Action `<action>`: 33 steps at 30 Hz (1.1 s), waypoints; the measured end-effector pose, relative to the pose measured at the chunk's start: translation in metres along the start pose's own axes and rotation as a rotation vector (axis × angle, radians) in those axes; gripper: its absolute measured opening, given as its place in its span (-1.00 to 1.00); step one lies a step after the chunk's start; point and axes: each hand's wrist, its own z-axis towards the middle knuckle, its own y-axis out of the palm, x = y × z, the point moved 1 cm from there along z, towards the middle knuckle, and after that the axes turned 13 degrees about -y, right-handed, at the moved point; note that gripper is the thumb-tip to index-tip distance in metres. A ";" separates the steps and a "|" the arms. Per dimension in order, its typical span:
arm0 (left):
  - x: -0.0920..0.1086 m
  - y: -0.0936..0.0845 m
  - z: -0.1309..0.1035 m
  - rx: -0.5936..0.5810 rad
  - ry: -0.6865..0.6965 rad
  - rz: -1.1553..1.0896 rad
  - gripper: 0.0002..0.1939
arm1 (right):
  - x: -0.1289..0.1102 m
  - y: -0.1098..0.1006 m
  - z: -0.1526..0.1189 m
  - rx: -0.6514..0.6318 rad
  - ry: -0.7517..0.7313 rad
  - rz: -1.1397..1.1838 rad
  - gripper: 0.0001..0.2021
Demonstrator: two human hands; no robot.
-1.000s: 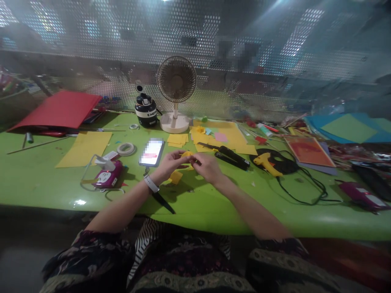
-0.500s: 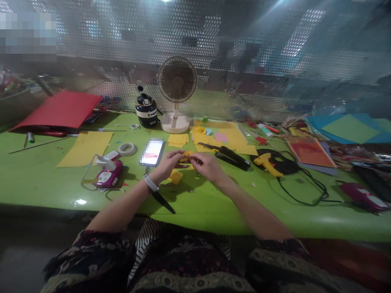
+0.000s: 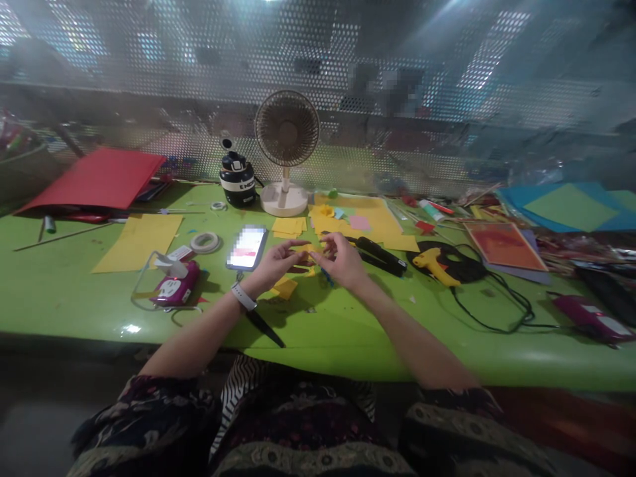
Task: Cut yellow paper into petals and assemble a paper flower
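Between my two hands is a small yellow paper piece (image 3: 311, 250), partly covered by the fingers. My left hand (image 3: 278, 265) pinches it from the left, a pale band on that wrist. My right hand (image 3: 345, 262) is bent around its right side, fingertips at the paper; something thin and dark blue shows under them, too small to name. Below the left fingers lies a yellow paper square (image 3: 285, 288) on the green table (image 3: 322, 338). To the left rests a phone (image 3: 247, 247) with a lit screen. A black hair straightener (image 3: 380, 255) lies beyond my right hand.
A fan (image 3: 287, 132) and a black bottle (image 3: 238, 182) stand at the back. Tape (image 3: 205, 242), a purple power strip (image 3: 176, 285) and yellow sheets (image 3: 142, 242) are left. A yellow glue gun (image 3: 437, 266) with its cable lies right. Colored sheets (image 3: 569, 209) sit farther right.
My right hand has lifted slightly and shifted, its fingers now raised more around the paper. The left fingers have spread a little. The yellow piece stays between the hands.
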 end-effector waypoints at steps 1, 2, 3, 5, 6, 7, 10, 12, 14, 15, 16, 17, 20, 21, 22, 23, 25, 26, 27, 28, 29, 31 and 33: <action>0.000 0.000 0.000 0.002 0.006 0.003 -0.53 | 0.001 0.000 0.001 0.001 0.007 0.005 -0.60; 0.000 0.000 0.000 0.004 0.009 0.007 -0.55 | 0.001 0.001 0.001 -0.005 0.008 0.014 -0.60; 0.000 0.000 -0.001 0.007 0.010 0.011 -0.56 | 0.002 0.001 0.001 -0.014 0.003 0.020 -0.62; 0.000 0.001 -0.001 0.012 0.007 0.010 -0.58 | 0.003 0.003 0.001 -0.032 -0.019 0.011 -0.66; 0.000 0.001 -0.001 0.015 0.007 0.007 -0.59 | 0.003 0.003 0.001 -0.040 -0.029 0.004 -0.65; 0.001 0.002 -0.001 0.018 0.007 0.002 -0.59 | 0.004 0.004 0.001 -0.050 -0.035 -0.001 -0.65; 0.001 0.002 -0.002 0.021 0.005 0.005 -0.61 | 0.005 0.005 0.000 -0.079 -0.030 0.004 -0.66; 0.001 0.001 -0.002 0.026 0.000 0.023 -0.61 | 0.005 0.005 0.000 -0.089 -0.025 0.029 -0.68; 0.000 -0.001 -0.001 0.046 -0.010 0.056 -0.61 | 0.005 0.004 0.000 -0.096 -0.011 0.081 -0.66; 0.000 -0.002 0.000 0.057 -0.017 0.077 -0.61 | 0.005 0.004 0.001 -0.104 0.005 0.120 -0.65; -0.001 -0.003 0.000 0.069 -0.024 0.098 -0.60 | 0.005 0.003 0.001 -0.114 0.026 0.164 -0.62; -0.001 -0.004 0.001 0.080 -0.029 0.114 -0.59 | 0.005 0.002 0.002 -0.125 0.051 0.212 -0.60; 0.000 -0.006 0.001 0.098 -0.034 0.131 -0.60 | 0.004 0.001 0.004 -0.160 0.126 0.361 -0.54; 0.001 -0.005 0.001 0.101 -0.034 0.126 -0.61 | 0.004 0.000 0.004 -0.166 0.147 0.402 -0.54; 0.002 -0.005 0.001 0.104 -0.034 0.120 -0.62 | 0.004 0.000 0.005 -0.170 0.165 0.436 -0.53; 0.003 -0.004 0.000 0.104 -0.036 0.114 -0.63 | 0.004 0.000 0.005 -0.171 0.180 0.463 -0.53; 0.004 -0.002 -0.001 0.102 -0.042 0.105 -0.66 | 0.004 0.000 0.006 -0.162 0.197 0.492 -0.54; 0.005 -0.001 -0.002 0.103 -0.043 0.102 -0.67 | 0.005 0.001 0.006 -0.154 0.198 0.499 -0.54; 0.006 0.000 -0.002 0.107 -0.042 0.103 -0.68 | 0.005 0.001 0.006 -0.146 0.194 0.503 -0.54; 0.006 0.000 -0.003 0.112 -0.039 0.105 -0.68 | 0.006 0.001 0.006 -0.136 0.187 0.503 -0.53; 0.006 0.000 -0.003 0.117 -0.038 0.109 -0.68 | 0.006 0.002 0.006 -0.126 0.180 0.502 -0.53; 0.006 0.000 -0.004 0.116 -0.036 0.117 -0.67 | 0.007 0.002 0.006 -0.112 0.170 0.495 -0.52; 0.006 -0.001 -0.004 0.102 -0.032 0.119 -0.66 | 0.007 0.002 0.005 -0.104 0.167 0.486 -0.52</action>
